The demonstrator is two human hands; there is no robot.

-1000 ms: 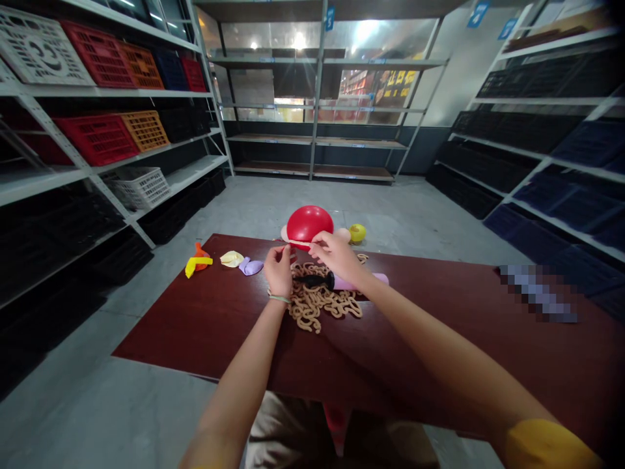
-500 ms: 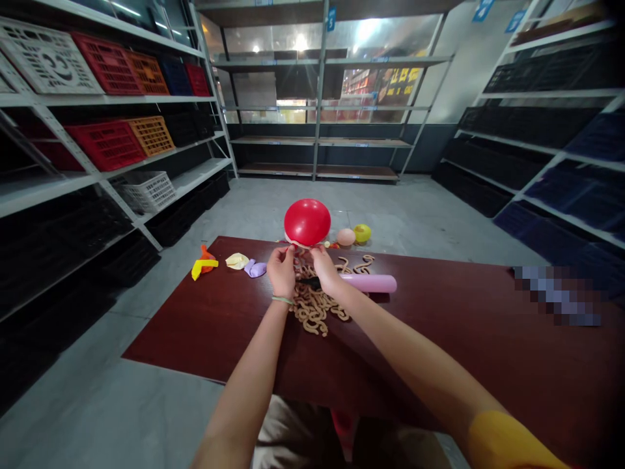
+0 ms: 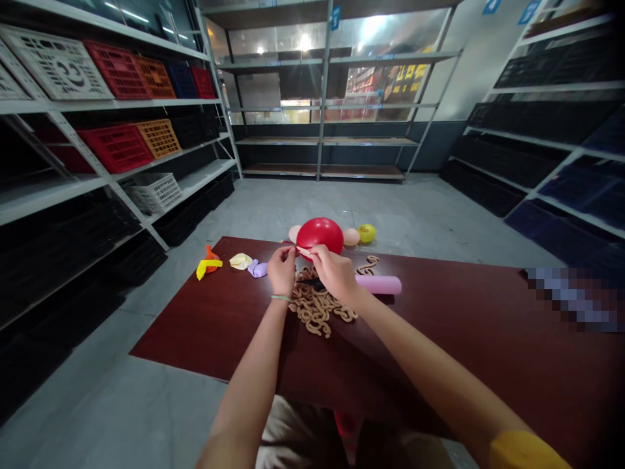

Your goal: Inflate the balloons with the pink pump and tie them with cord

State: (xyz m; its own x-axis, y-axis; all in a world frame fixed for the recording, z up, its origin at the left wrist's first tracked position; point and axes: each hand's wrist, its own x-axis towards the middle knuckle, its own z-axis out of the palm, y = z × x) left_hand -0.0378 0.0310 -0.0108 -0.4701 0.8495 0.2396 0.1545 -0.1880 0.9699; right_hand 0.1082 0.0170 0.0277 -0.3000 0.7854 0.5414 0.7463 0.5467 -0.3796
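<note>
A round, inflated red balloon (image 3: 319, 236) is up over the far edge of the table, just beyond my fingers. My left hand (image 3: 281, 270), with a pale green band at its wrist, is closed in a pinch at the balloon's neck. My right hand (image 3: 334, 270) is closed too, its fingertips on a thin pale strip (image 3: 303, 251) beside that neck; what exactly the strip is, I cannot make out. Beneath the hands lies a heap of tan curly pieces (image 3: 317, 309). A pink balloon pump (image 3: 379, 284) with a black nozzle rests there, partly hidden by my right hand.
Limp orange and yellow balloons (image 3: 209, 264), a cream one (image 3: 241, 261) and a purple one (image 3: 257, 268) lie left on the dark red table (image 3: 195, 326). Pale pink balloons (image 3: 351, 237) and a yellow one (image 3: 367, 233) show past its far edge. Shelves with crates (image 3: 117, 148) surround the room.
The red balloon has dropped lower and shifted right, uncovering a pale pink balloon behind it. My right hand has turned and moved over the pump's nozzle; my left hand stays nearly still.
</note>
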